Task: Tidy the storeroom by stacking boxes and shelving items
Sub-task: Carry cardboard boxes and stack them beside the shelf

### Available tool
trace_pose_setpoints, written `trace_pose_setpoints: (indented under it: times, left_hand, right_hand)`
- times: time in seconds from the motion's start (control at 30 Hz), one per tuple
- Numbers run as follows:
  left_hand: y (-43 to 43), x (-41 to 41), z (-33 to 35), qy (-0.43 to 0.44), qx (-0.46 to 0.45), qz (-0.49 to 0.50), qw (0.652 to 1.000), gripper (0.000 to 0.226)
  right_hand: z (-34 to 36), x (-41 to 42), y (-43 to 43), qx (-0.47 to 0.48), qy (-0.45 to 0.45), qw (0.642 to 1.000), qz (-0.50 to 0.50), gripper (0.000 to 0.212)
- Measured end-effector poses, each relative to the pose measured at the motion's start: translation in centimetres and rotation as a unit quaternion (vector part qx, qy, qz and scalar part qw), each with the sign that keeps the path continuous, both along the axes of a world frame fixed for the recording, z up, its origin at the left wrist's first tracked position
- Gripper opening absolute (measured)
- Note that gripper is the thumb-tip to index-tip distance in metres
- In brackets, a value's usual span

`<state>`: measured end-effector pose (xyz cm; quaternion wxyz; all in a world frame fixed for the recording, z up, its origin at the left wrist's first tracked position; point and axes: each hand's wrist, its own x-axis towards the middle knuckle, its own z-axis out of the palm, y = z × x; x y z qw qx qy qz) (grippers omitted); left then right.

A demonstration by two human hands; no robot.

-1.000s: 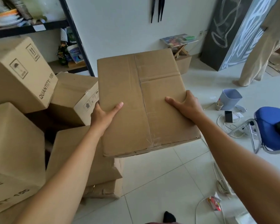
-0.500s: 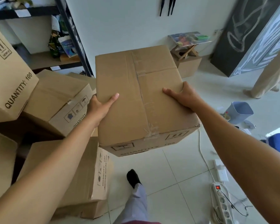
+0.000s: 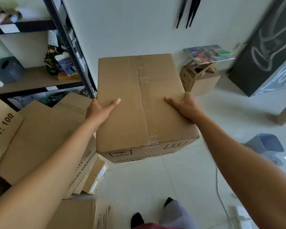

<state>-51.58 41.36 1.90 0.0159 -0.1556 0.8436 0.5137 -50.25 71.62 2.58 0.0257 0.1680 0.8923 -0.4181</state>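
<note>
The box (image 3: 139,104) is up in the air above the floor (image 3: 155,187), just beside the pile of boxes (image 3: 45,138). The left hand (image 3: 99,111) and the right hand (image 3: 183,106) each grip one side, thumbs flat on top. Best to hold it level, set it square on the pile, and watch the cord (image 3: 219,187) underfoot.

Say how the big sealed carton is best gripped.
Grip the carton by its two opposite side walls, one hand from each side, as the left hand and right hand do: it is broad, taped flat and shows no handles.
</note>
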Motion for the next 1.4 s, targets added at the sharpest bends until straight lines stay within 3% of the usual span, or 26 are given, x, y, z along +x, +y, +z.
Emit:
trace_pose_setpoints:
  times: [0.23, 0.43, 0.6, 0.77, 1.1, 1.4]
  left_hand:
    - [2.3, -11.8, -1.8, 0.002, -0.03, 0.009, 1.0, 0.084]
    - [5.3, -22.2, -3.2, -0.022, -0.036, 0.032, 0.999, 0.103]
    - [5.9, -29.0, -4.3, -0.019, -0.032, 0.058, 0.998, 0.099]
    - [3.5, -35.2, -5.7, -0.032, -0.023, 0.073, 0.997, 0.11]
    - [-4.5, -48.9, -11.3, -0.017, -0.006, 0.061, 0.998, 0.086]
    - [-9.6, -57.4, -21.8, -0.05, -0.019, 0.086, 0.995, 0.084]
  right_hand:
    - [-2.5, -12.9, 2.0, -0.015, 0.005, 1.0, 0.015, 0.084]
    - [-2.6, -25.2, 5.0, -0.004, -0.003, 0.999, 0.046, 0.082]
    - [-3.7, -34.2, 5.2, 0.003, -0.003, 0.997, 0.071, 0.085]
    - [-5.0, -41.4, 2.7, 0.011, -0.007, 0.996, 0.088, 0.083]
    - [-9.5, -54.2, -6.4, 0.034, -0.021, 0.997, 0.07, 0.079]
    - [-20.3, -63.4, -11.3, 0.034, -0.043, 0.996, 0.076, 0.084]
